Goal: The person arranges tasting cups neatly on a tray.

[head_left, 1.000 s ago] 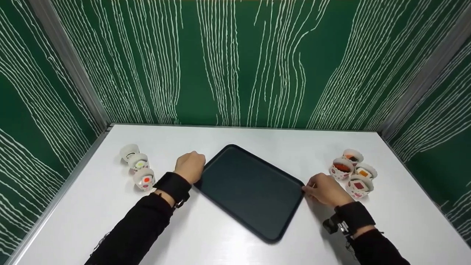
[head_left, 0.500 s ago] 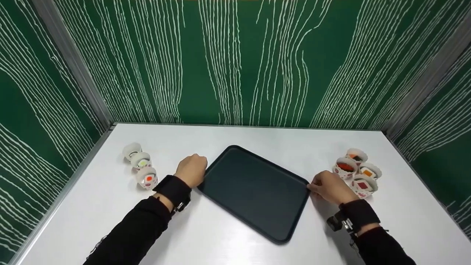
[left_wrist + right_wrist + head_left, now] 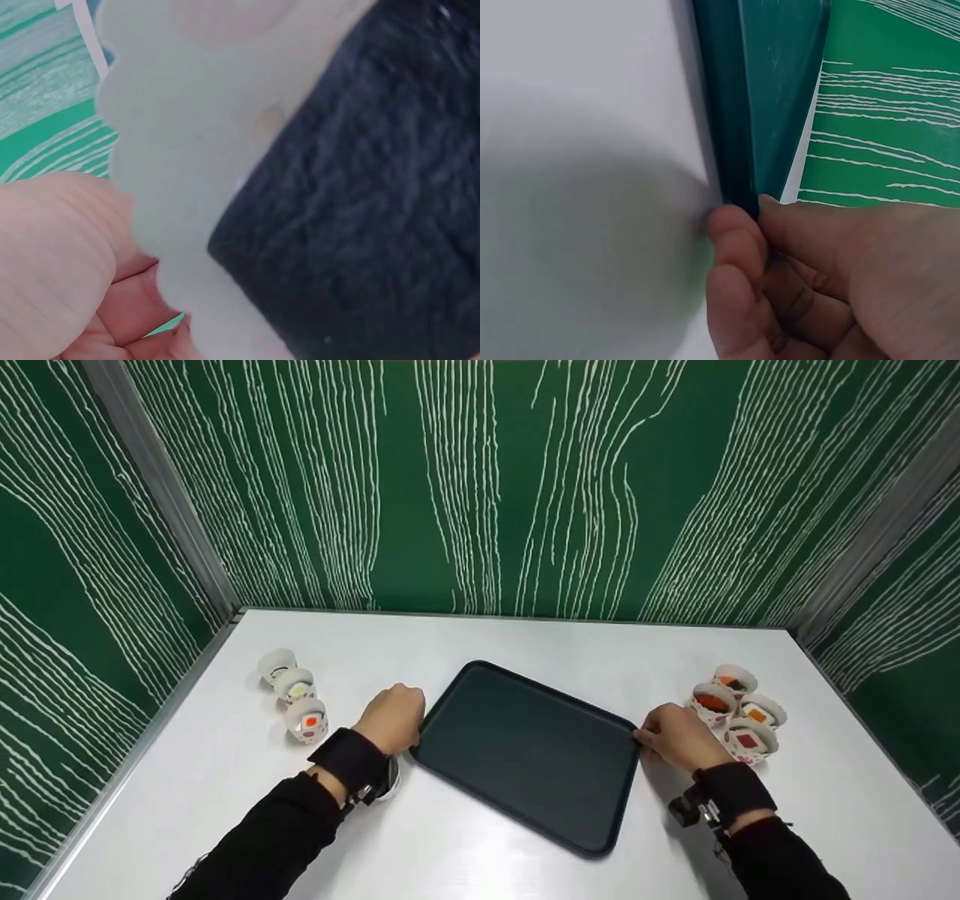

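Note:
A dark rectangular tray [image 3: 529, 754] lies turned at an angle on the white table. At its left corner my left hand [image 3: 391, 718] grips the edge with curled fingers, its fingertips hidden in the head view. Close under that wrist is a pale paper cup [image 3: 391, 781]. In the left wrist view its scalloped wall [image 3: 169, 150] stands beside my curled fingers [image 3: 139, 307], with a black, seaweed-like piece [image 3: 367, 195] inside. With thumb and fingers, my right hand [image 3: 677, 737] pinches the tray's right corner; the right wrist view shows the pinched rim [image 3: 731, 112].
Left of the tray, three paper cups [image 3: 307, 727] with small sushi-like pieces stand in a slanting row. Several more cups [image 3: 711, 706] cluster just beyond my right hand. A green wall [image 3: 442, 487] with white wavy lines rises behind the table [image 3: 360, 637].
The tray has turned slightly counterclockwise: its right corner shifted away, its left corner nearer, its near corner rightward. Both hands moved with it. The cup under my left wrist has come into view.

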A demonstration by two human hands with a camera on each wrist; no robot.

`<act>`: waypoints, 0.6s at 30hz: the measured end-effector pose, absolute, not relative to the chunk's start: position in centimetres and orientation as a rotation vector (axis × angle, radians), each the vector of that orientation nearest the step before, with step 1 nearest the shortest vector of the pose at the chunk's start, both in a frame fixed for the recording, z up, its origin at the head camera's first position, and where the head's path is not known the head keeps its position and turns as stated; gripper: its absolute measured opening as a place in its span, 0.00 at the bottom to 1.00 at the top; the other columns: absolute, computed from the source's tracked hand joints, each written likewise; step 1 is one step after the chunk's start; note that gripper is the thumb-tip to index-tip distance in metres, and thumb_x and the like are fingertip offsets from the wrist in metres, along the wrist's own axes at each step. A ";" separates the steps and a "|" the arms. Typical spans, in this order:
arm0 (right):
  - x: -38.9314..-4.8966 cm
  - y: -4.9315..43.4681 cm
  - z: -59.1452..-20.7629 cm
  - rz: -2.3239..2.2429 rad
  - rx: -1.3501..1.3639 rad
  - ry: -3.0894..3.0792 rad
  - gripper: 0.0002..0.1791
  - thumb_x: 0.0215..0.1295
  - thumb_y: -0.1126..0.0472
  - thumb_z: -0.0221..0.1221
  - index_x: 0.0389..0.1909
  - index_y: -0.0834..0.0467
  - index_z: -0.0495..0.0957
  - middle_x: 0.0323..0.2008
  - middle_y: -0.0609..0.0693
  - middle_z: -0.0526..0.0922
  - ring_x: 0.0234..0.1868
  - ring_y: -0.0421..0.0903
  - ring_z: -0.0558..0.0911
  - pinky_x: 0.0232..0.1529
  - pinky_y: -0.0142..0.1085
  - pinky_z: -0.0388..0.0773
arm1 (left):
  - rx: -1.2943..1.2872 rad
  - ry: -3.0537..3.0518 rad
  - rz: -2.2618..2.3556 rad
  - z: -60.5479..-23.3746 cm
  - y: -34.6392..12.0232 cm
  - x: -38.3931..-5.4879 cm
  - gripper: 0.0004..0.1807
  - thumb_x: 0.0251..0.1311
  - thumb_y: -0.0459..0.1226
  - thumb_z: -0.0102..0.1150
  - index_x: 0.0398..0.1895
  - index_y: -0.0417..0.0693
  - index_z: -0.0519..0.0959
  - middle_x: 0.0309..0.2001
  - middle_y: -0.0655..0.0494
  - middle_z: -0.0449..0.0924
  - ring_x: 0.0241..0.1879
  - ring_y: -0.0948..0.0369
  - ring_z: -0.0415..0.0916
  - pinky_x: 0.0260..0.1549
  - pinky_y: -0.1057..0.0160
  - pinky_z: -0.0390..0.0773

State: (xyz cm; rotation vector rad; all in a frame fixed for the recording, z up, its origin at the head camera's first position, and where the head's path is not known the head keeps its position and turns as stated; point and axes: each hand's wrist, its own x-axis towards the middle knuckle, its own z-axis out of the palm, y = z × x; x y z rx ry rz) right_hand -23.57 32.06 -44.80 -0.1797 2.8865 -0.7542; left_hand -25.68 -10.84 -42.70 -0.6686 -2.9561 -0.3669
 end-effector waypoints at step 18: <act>-24.4 32.2 -44.8 -0.733 -0.129 2.894 0.11 0.75 0.62 0.63 0.32 0.64 0.86 0.25 0.52 0.85 0.27 0.46 0.80 0.30 0.37 0.74 | -0.664 -3.017 -0.384 -42.4 -10.8 -25.7 0.14 0.39 0.25 0.85 0.14 0.41 0.83 0.23 0.44 0.87 0.30 0.44 0.86 0.36 0.45 0.88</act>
